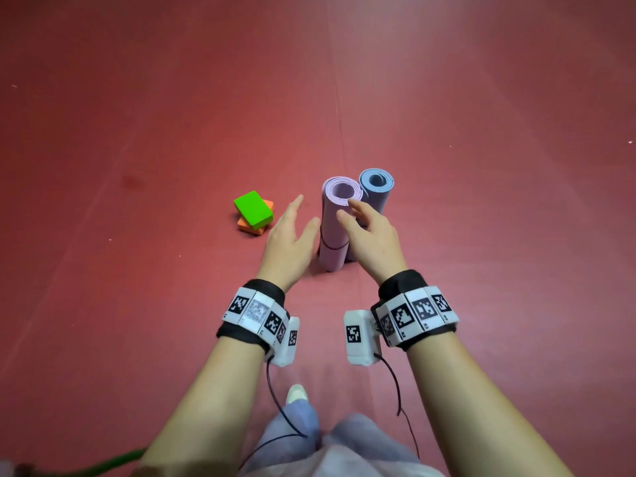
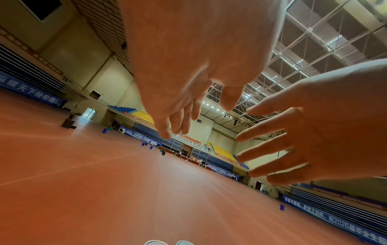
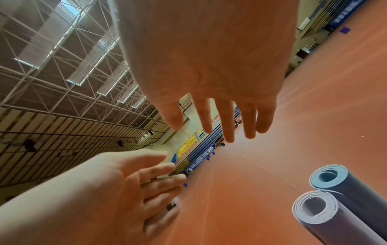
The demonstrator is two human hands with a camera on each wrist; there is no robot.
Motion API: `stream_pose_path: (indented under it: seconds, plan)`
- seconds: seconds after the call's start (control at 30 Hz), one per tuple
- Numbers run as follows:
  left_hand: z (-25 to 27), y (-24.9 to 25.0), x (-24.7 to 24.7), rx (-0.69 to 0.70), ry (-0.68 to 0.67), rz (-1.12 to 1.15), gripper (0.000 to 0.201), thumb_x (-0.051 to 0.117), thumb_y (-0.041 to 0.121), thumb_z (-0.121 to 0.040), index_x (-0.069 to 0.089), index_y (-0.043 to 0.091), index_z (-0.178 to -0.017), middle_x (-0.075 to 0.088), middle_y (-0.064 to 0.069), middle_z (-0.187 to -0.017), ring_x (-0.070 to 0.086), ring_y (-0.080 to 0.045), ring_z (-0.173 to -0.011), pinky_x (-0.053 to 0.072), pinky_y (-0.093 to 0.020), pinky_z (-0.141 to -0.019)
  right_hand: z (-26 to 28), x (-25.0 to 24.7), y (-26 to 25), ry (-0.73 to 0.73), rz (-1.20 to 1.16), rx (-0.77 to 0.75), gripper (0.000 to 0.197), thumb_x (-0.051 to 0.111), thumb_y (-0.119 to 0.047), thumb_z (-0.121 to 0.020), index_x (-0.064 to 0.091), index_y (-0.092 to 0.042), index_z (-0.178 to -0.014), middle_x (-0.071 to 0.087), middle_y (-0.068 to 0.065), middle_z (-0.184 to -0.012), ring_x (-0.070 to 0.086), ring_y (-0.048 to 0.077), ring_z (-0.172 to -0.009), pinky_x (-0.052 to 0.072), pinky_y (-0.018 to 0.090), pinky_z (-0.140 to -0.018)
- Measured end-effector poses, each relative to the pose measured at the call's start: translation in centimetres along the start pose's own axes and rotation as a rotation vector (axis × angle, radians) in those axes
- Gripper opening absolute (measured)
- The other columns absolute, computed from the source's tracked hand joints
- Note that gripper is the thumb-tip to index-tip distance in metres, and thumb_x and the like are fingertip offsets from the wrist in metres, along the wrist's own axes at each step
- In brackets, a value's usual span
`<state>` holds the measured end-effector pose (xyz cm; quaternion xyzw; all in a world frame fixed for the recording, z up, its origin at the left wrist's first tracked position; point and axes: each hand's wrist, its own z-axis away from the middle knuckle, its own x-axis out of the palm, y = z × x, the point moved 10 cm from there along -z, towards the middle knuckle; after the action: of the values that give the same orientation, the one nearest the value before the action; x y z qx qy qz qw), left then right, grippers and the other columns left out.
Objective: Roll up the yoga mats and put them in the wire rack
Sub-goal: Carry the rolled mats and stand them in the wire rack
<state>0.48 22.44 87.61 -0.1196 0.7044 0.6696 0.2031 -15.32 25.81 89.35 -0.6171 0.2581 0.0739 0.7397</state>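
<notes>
Two rolled mats stand upright on the red floor: a purple mat [image 1: 334, 228] in front and a blue mat [image 1: 377, 189] just behind it on the right. A thin dark wire [image 1: 332, 248] crosses the purple roll low down. My left hand [image 1: 292, 230] hovers open to the left of the purple roll. My right hand [image 1: 366, 230] is open at the roll's upper right, fingers spread. In the right wrist view the purple mat [image 3: 320, 215] and blue mat [image 3: 345, 184] sit apart from my right hand [image 3: 220, 116], and my left hand [image 3: 130, 182] holds nothing.
A green block [image 1: 253, 208] lies on an orange block [image 1: 255, 229] on the floor left of the mats. My foot [image 1: 297, 394] and trouser legs are below my arms. A green hose [image 1: 103, 464] runs along the bottom left. Open red floor [image 1: 481, 166] lies all around.
</notes>
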Motion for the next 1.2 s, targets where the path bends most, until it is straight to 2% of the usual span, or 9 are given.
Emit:
stream_pose_path:
  seconds: [0.07,0.2,0.33,0.47,0.63,0.73,0.83,1.0,1.2]
  plan:
    - [-2.5,-0.3,-0.1,0.0,-0.007,-0.013,0.054,0.055,0.023,-0.102,0.038,0.014,-0.152,0.041,-0.006,-0.156,0.036,-0.017,-0.144,0.023,-0.026,-0.117,-2.0,0.5,-0.2,0.006,0.011,0.015,0.05,0.056,-0.038,-0.096,0.052,-0.019,-0.142,0.055,0.001,-0.143,0.047,0.014,-0.133,0.035,0.032,-0.112]
    - [-7.2,-0.5,1.4,0.017,-0.061,0.028,0.055,0.055,0.023,-0.102,0.036,0.014,-0.153,0.038,-0.007,-0.158,0.032,-0.017,-0.147,0.022,-0.036,-0.122,-6.4,0.7,0.1,0.022,0.01,0.042,0.048,0.056,-0.038,-0.096,0.053,-0.02,-0.141,0.056,-0.001,-0.141,0.047,0.013,-0.133,0.035,0.031,-0.111]
    - [-12.1,-0.7,3.4,0.03,-0.1,0.014,0.056,0.055,0.025,-0.102,0.035,0.014,-0.153,0.038,-0.006,-0.158,0.031,-0.017,-0.148,0.022,-0.038,-0.122,-11.3,0.2,1.3,0.052,0.014,0.08,0.046,0.055,-0.042,-0.095,0.056,-0.025,-0.137,0.062,-0.003,-0.135,0.052,0.012,-0.128,0.039,0.034,-0.109]
    - [-17.3,-1.0,5.6,0.031,-0.128,-0.033,0.056,0.055,0.023,-0.102,0.035,0.012,-0.153,0.038,-0.005,-0.158,0.03,-0.017,-0.148,0.021,-0.034,-0.121,-17.0,-0.1,2.5,0.055,-0.012,0.107,0.044,0.055,-0.038,-0.095,0.056,-0.023,-0.137,0.059,-0.003,-0.138,0.05,0.013,-0.13,0.037,0.032,-0.11]
    - [-25.2,0.2,10.0,0.074,-0.189,-0.118,0.058,0.053,0.021,-0.102,0.031,0.012,-0.155,0.032,-0.004,-0.161,0.021,-0.015,-0.151,0.014,-0.017,-0.113,-26.0,-1.7,3.2,0.048,-0.037,0.111,0.047,0.056,-0.035,-0.097,0.052,-0.018,-0.141,0.054,-0.002,-0.143,0.046,0.012,-0.134,0.033,0.022,-0.104]
    - [-29.9,1.0,11.8,0.066,-0.202,-0.155,0.058,0.053,0.02,-0.102,0.03,0.012,-0.155,0.03,-0.005,-0.162,0.018,-0.015,-0.152,0.012,-0.015,-0.112,-31.0,-2.9,3.2,0.043,-0.036,0.113,0.047,0.056,-0.035,-0.097,0.052,-0.018,-0.141,0.054,0.002,-0.143,0.046,0.014,-0.134,0.034,0.028,-0.109]
    - [-34.3,1.3,13.3,0.052,-0.185,-0.181,0.058,0.053,0.021,-0.103,0.03,0.011,-0.155,0.029,-0.006,-0.162,0.017,-0.017,-0.152,0.011,-0.017,-0.114,-35.0,-4.0,3.9,0.032,-0.029,0.12,0.047,0.056,-0.035,-0.097,0.052,-0.017,-0.141,0.056,0.004,-0.141,0.047,0.015,-0.133,0.034,0.029,-0.108]
    - [-38.4,-1.6,15.6,-0.025,-0.176,-0.223,0.061,0.054,0.02,-0.101,0.028,0.01,-0.156,0.025,-0.009,-0.163,0.014,-0.018,-0.153,0.01,-0.022,-0.118,-39.2,-4.8,7.1,0.009,0.006,0.186,0.048,0.055,-0.036,-0.097,0.053,-0.016,-0.14,0.057,0.005,-0.139,0.049,0.017,-0.131,0.035,0.031,-0.108]
    - [-42.4,-7.1,18.5,-0.14,-0.221,-0.303,0.07,0.055,0.02,-0.1,0.018,0.01,-0.158,0.015,-0.01,-0.166,0.003,-0.019,-0.154,0.006,-0.029,-0.122,-43.8,-2.8,12.1,-0.053,0.032,0.284,0.05,0.055,-0.032,-0.096,0.051,-0.012,-0.141,0.054,0.008,-0.142,0.047,0.021,-0.134,0.034,0.031,-0.11]
